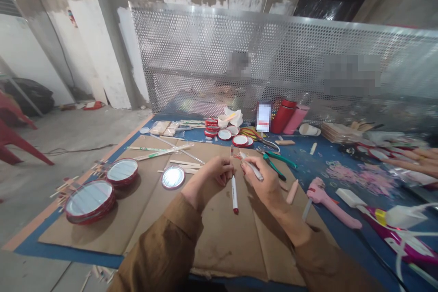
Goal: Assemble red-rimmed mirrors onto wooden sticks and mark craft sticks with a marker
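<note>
My right hand (265,182) is closed around a white marker (252,168), its tip pointing toward my left hand. The fingers of my left hand (214,174) are pinched together. A short thin piece (232,151) shows just beyond them, too small to name, and I cannot tell whether they grip it. Just below the left fingertips is a second white marker (234,194) with a red end, over the cardboard sheet (153,232). To the left on the cardboard lies a round white disc with a pale rim (173,177).
Two red-rimmed round drums (89,198) stand at the left. Beyond my hands are green-handled pliers (273,164), more red-rimmed rounds (240,140), a phone (263,117) and a red bottle (284,116). At right lie a pink glue gun (333,205), pink bands (352,178) and another person's hand (410,162).
</note>
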{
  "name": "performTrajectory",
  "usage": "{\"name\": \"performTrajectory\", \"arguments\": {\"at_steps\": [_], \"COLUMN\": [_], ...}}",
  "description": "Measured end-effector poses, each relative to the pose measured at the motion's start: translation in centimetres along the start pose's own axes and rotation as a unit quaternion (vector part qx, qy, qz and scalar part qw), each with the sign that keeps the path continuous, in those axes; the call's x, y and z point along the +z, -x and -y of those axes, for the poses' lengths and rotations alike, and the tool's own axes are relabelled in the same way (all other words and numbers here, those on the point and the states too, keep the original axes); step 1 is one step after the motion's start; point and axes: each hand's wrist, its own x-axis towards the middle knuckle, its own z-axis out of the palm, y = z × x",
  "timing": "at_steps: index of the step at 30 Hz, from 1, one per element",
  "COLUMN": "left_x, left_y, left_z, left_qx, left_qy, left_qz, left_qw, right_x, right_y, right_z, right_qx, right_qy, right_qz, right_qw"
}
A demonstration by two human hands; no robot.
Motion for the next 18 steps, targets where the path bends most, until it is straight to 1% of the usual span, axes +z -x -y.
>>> {"name": "performTrajectory", "arguments": {"at_steps": [3,6,8,10,13,16,18], "left_x": [-0.1,-0.1,-0.1,-0.1,-0.1,-0.1,-0.1], "left_y": [-0.3,-0.5,-0.6,-0.5,-0.4,-0.5,-0.7], "left_z": [0.1,0.3,0.4,0.5,0.7,0.7,0.7], "left_qx": [-0.007,-0.009,-0.015,-0.020,-0.038,-0.056,-0.048], "left_qy": [-0.009,0.005,0.022,0.039,0.047,0.036,0.042], "left_qz": [-0.002,-0.007,-0.010,-0.020,-0.033,-0.036,-0.037], "left_qw": [1.000,1.000,1.000,0.999,0.998,0.997,0.997], "right_x": [-1.3,-2.3,-2.6,-2.5,-1.8,-1.0,-0.7], "right_y": [-0.6,-1.2,-1.3,-1.3,-0.9,-0.3,0.2], "right_z": [-0.8,-1.9,-2.5,-2.6,-2.3,-1.8,-1.7], "right_qx": [0.049,0.083,0.090,0.078,0.033,-0.017,-0.044], "right_qy": [0.019,0.044,0.052,0.051,0.056,0.100,0.142], "right_qz": [0.004,0.038,0.070,0.109,0.181,0.238,0.253], "right_qw": [0.999,0.995,0.992,0.990,0.981,0.966,0.956]}}
